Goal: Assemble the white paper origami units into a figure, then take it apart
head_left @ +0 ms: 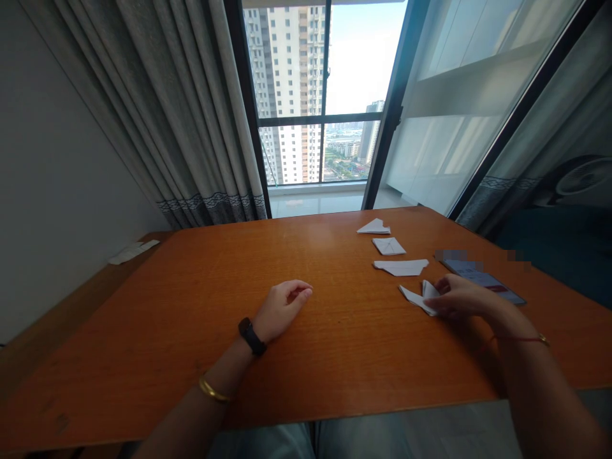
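Observation:
Near the right side of the wooden table (335,357), my right hand (456,296) has its fingers closed on a folded white paper (415,297) with pointed ends. My left hand (282,309) rests at the middle of the table, its fingers curled together, with nothing visible in them. Beyond the held paper lie a long folded paper (401,268), a square folded paper (389,246) and a triangular folded paper (374,227), in a row toward the window.
A flat bluish booklet or sheet (482,278) lies right of the papers, partly behind my right hand. At the far left, a white paper item (134,252) sits on a ledge by the wall. Curtains and a window stand behind the table.

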Tool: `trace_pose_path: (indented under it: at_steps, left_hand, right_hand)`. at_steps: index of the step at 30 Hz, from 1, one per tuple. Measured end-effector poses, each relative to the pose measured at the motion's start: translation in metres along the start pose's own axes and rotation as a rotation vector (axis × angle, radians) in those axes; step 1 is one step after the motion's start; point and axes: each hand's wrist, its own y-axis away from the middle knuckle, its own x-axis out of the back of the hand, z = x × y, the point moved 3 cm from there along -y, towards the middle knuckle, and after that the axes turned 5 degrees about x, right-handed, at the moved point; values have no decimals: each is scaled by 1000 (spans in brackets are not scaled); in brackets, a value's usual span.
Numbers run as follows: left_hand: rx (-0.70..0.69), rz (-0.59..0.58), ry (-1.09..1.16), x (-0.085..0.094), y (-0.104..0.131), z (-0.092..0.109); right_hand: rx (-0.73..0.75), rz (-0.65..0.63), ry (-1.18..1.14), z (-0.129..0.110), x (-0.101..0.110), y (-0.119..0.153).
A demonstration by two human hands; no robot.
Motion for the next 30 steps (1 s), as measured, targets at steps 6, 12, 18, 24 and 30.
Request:
trace_pose_path:
  at_steps: [6, 12, 18, 24, 30]
  left_hand:
    - [-26, -11, -41, 1, 1, 2]
    - [-27, -21, -54, 0, 2, 3]
    - [-30, -30, -120, -2, 1, -2]
    - [-98, -129, -418, -5, 5, -3]
    - [-159, -175, -488, -11, 10, 6]
  right_hand:
    - [-66, -129, -2, -3, -1, 5]
    - [143, 263, 410, -27, 14, 34]
    - [669, 286, 348, -128, -40, 80]
    - [996, 110, 329, -163, -143, 76]
    - [1086, 132, 229, -145, -155, 76]
